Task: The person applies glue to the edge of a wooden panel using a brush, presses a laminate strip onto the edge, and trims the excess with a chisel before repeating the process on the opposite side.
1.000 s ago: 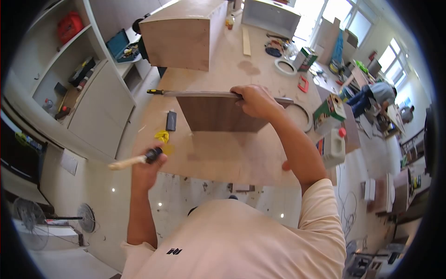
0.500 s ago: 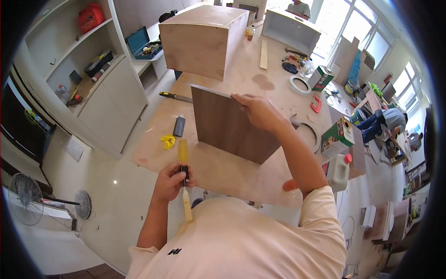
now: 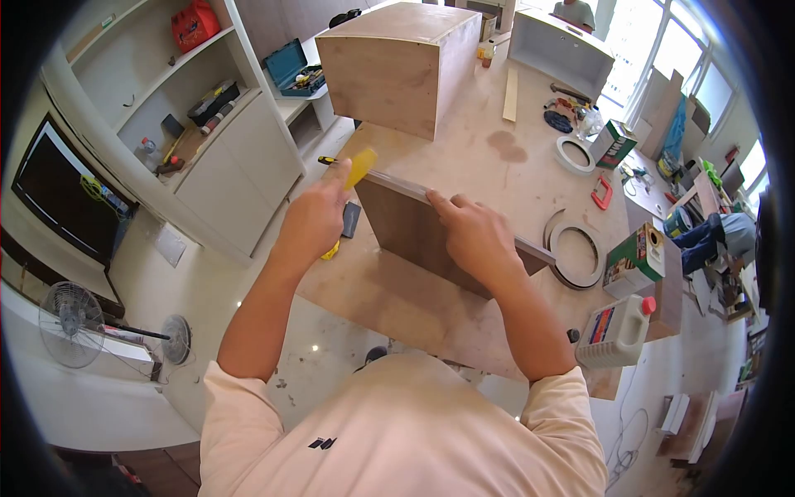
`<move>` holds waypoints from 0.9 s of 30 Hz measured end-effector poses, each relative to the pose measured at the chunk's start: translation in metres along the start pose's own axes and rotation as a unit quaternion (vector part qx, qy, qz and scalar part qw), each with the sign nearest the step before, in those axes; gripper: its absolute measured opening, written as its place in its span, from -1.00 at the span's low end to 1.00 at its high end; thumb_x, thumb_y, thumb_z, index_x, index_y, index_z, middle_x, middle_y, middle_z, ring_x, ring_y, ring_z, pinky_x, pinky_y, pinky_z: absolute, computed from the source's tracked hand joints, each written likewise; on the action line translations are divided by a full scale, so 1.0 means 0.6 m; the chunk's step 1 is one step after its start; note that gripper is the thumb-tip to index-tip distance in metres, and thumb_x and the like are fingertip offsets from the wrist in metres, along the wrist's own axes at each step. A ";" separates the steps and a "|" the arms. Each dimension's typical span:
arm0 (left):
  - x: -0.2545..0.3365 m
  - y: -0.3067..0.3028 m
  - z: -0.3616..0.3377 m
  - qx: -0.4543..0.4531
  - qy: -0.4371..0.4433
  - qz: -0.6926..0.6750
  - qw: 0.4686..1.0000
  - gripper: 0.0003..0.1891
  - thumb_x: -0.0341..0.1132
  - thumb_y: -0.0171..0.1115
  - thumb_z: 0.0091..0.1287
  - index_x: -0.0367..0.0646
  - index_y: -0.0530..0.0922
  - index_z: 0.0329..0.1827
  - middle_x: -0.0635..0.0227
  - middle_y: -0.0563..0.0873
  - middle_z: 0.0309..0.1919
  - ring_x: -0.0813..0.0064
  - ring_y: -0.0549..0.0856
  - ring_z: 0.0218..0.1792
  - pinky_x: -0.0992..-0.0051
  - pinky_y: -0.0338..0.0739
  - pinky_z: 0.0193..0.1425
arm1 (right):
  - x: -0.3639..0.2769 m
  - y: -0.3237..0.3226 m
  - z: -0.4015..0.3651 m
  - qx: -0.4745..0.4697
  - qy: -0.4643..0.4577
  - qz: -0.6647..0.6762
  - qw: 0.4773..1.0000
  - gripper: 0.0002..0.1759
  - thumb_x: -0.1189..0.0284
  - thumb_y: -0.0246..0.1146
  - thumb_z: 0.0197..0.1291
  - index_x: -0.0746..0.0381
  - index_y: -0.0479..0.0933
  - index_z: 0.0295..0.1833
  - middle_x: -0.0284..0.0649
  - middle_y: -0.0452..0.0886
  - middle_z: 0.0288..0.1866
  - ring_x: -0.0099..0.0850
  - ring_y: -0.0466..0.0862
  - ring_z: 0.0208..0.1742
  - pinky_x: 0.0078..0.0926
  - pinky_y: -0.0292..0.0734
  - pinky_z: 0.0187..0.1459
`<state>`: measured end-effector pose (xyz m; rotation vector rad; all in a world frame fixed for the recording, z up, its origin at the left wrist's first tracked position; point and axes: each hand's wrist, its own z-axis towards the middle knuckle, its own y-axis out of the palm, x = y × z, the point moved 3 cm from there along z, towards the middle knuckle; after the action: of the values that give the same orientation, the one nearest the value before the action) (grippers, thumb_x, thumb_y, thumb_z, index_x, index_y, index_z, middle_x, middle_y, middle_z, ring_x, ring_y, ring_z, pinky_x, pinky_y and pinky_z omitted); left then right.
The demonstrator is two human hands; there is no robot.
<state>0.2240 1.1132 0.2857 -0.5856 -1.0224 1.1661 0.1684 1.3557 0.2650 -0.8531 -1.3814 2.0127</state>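
Observation:
A brown wood-grain panel (image 3: 406, 228) stands on its edge on the plywood worktable, its top edge running away to the left. My right hand (image 3: 479, 236) grips that top edge around its middle, fingers on the far side hidden. At the panel's left end, my left hand (image 3: 319, 214) is closed around a chisel (image 3: 361, 166); only the yellow handle shows above the fist, and the blade is out of sight. Beside that hand lie a dark grey block (image 3: 350, 220) and a crumpled yellow piece (image 3: 331, 251). Behind the fist, a black-and-yellow tool handle (image 3: 327, 160) peeks out.
A large plywood box (image 3: 381, 83) stands at the back of the worktable (image 3: 464, 161). Along the right are edge-banding rolls (image 3: 577, 257), a red clamp (image 3: 602, 192), a green can (image 3: 633, 261) and a white jug (image 3: 614, 335). People work farther off.
My left hand has lifted the chisel from near my body up to the panel's left end. My right hand stays on the top edge, and the panel's face now appears steeper. The view has shifted.

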 end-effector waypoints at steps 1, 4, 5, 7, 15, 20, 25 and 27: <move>0.000 0.009 0.003 -0.025 -0.026 0.016 0.999 -0.44 -0.33 0.15 0.48 0.00 0.33 0.56 -0.09 0.70 -0.15 -0.08 0.68 -0.15 0.13 0.57 0.00 | 0.000 0.002 -0.003 -0.010 0.004 -0.007 1.000 -0.39 0.54 0.11 0.27 -0.02 0.42 0.44 -0.14 0.67 -0.05 -0.12 0.72 -0.07 -0.13 0.62 -0.07; 0.003 0.014 0.011 -0.059 -0.027 0.060 0.996 -0.44 -0.30 0.13 0.49 0.01 0.32 0.56 -0.11 0.70 -0.17 -0.13 0.68 -0.13 0.08 0.56 0.00 | -0.001 0.001 0.001 -0.013 0.011 -0.016 1.000 -0.42 0.52 0.12 0.29 -0.03 0.44 0.43 -0.15 0.66 -0.05 -0.10 0.72 -0.07 -0.12 0.62 -0.06; 0.002 0.017 0.006 -0.069 -0.018 0.071 0.995 -0.44 -0.30 0.12 0.49 0.02 0.32 0.56 -0.11 0.71 -0.17 -0.13 0.69 -0.13 0.07 0.56 0.00 | -0.003 0.000 0.000 -0.004 0.012 -0.010 1.000 -0.44 0.52 0.11 0.30 -0.03 0.46 0.42 -0.16 0.66 -0.07 -0.10 0.71 -0.07 -0.13 0.61 -0.06; -0.056 0.023 0.029 -0.070 -0.101 0.127 0.984 -0.45 -0.28 0.10 0.51 0.02 0.32 0.56 -0.12 0.71 -0.17 -0.14 0.69 -0.13 0.07 0.56 -0.01 | -0.003 0.001 -0.005 -0.002 0.010 -0.002 1.000 -0.46 0.52 0.11 0.31 -0.03 0.48 0.40 -0.17 0.66 -0.09 -0.09 0.71 -0.08 -0.12 0.61 -0.05; 0.003 -0.005 0.010 -0.025 -0.075 0.092 0.993 -0.47 -0.23 0.02 0.56 0.04 0.28 0.58 -0.10 0.73 -0.17 -0.12 0.71 -0.16 0.03 0.57 -0.05 | -0.002 -0.002 0.001 -0.026 0.010 0.000 1.000 -0.39 0.50 0.12 0.29 -0.01 0.40 0.47 -0.09 0.66 0.02 -0.07 0.73 -0.05 -0.11 0.62 -0.03; 0.064 0.056 0.000 -0.106 -0.010 0.054 0.993 -0.47 -0.23 0.02 0.55 0.02 0.29 0.57 -0.08 0.74 -0.18 -0.08 0.73 -0.18 0.07 0.60 -0.07 | -0.001 -0.002 0.006 -0.022 0.007 0.006 1.000 -0.40 0.53 0.15 0.24 -0.02 0.44 0.43 -0.13 0.67 -0.04 -0.11 0.72 -0.06 -0.15 0.61 -0.01; 0.035 0.040 0.008 -0.083 -0.034 0.044 0.995 -0.46 -0.26 0.02 0.54 -0.02 0.28 0.58 -0.02 0.74 -0.20 -0.03 0.74 -0.19 0.10 0.61 -0.06 | -0.007 -0.011 0.005 -0.006 0.010 0.022 1.000 -0.48 0.50 0.15 0.30 -0.02 0.51 0.37 -0.19 0.70 -0.07 -0.12 0.72 -0.08 -0.13 0.59 -0.02; -0.001 0.048 0.007 -0.074 -0.041 0.037 0.996 -0.46 -0.29 0.02 0.53 -0.03 0.28 0.58 0.00 0.75 -0.19 -0.01 0.74 -0.18 0.10 0.62 -0.05 | -0.010 -0.008 0.004 -0.021 0.028 0.013 0.999 -0.43 0.52 0.17 0.24 -0.04 0.50 0.38 -0.24 0.69 -0.05 -0.17 0.72 -0.04 -0.16 0.59 0.00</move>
<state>0.2068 1.1217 0.2635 -0.7022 -1.1719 1.1951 0.1709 1.3515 0.2713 -0.9450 -1.3927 1.9696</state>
